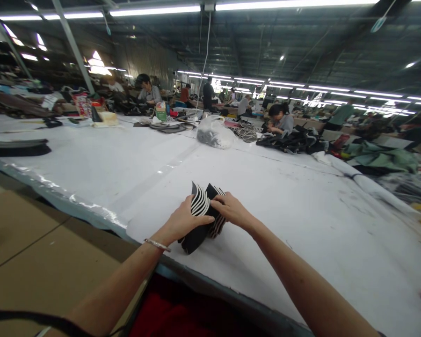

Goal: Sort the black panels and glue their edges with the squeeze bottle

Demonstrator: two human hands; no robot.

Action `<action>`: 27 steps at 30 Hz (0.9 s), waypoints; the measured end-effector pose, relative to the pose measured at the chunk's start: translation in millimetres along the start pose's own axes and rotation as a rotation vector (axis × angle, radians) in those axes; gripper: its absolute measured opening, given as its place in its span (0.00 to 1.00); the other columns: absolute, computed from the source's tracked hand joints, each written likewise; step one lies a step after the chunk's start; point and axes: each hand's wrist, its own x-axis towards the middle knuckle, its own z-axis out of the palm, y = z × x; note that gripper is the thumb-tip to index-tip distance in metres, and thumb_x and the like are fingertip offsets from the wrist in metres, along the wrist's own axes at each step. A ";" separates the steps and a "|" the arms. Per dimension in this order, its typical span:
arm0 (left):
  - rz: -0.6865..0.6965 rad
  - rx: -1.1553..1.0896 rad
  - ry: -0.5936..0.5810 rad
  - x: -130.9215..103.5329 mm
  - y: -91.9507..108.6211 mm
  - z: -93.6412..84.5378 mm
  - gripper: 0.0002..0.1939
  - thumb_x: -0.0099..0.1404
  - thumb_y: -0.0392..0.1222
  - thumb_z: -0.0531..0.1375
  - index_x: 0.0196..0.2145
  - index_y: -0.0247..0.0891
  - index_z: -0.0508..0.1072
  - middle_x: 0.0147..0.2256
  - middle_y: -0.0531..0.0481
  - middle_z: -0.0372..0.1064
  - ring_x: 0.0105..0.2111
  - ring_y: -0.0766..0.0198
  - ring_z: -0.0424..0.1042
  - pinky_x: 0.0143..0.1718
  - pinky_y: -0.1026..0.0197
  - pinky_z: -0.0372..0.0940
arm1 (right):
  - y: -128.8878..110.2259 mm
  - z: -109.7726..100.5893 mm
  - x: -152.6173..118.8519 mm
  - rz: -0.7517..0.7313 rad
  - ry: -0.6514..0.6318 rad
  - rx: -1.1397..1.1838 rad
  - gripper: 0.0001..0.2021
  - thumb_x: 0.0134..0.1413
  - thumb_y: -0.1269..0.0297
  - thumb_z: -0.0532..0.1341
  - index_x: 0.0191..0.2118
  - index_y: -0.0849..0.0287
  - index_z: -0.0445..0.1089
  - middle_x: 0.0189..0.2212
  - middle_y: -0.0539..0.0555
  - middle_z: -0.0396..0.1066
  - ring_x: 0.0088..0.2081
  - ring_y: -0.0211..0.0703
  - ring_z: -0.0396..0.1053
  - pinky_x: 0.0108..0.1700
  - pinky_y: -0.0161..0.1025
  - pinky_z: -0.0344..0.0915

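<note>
Two stacks of black pieces with white edges stand side by side near the front edge of the white table. My left hand (187, 219), with a bracelet at the wrist, is wrapped round the left stack (199, 202), its thumb lying across the dark front face. The fingers of my right hand (231, 209) grip the top of the right stack (217, 222), thumb pointing toward the left one. The stacks touch or nearly touch between my hands. The undersides of the fingers are hidden.
The white table (284, 196) has a clear plastic bag (214, 132) at its far side. A dark stack (18, 148) lies at the left. Black pieces (291, 140) are heaped at the back right, by green cloth (382, 157). Several people sit or stand beyond.
</note>
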 end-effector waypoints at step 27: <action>-0.133 -0.547 -0.298 -17.3 -1.5 -9.7 0.36 0.56 0.59 0.63 0.57 0.43 0.58 0.50 0.44 0.70 0.48 0.52 0.71 0.31 0.63 0.64 | -2.4 17.6 -7.2 -0.127 0.057 0.171 0.27 0.47 0.73 0.51 0.53 0.47 0.69 0.63 0.51 0.45 0.62 0.48 0.52 0.64 0.48 0.49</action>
